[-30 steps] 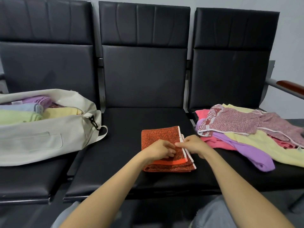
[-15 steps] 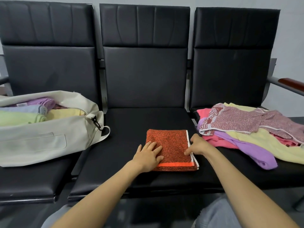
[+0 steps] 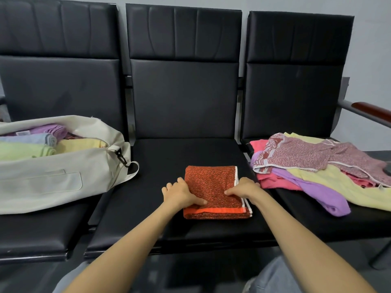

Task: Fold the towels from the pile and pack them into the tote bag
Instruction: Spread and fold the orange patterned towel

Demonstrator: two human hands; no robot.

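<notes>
The folded orange towel (image 3: 211, 182) sits near the middle seat's (image 3: 169, 157) front edge, left hand (image 3: 179, 194) pinching its left side, right hand (image 3: 243, 190) its right. The tote bag (image 3: 42, 176) lies leftward, nearer the left hand.

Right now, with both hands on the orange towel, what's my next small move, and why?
Probably lift the orange towel and carry it left into the open tote bag: it looks fully folded, and the left hand and right hand grip its sides.
</notes>
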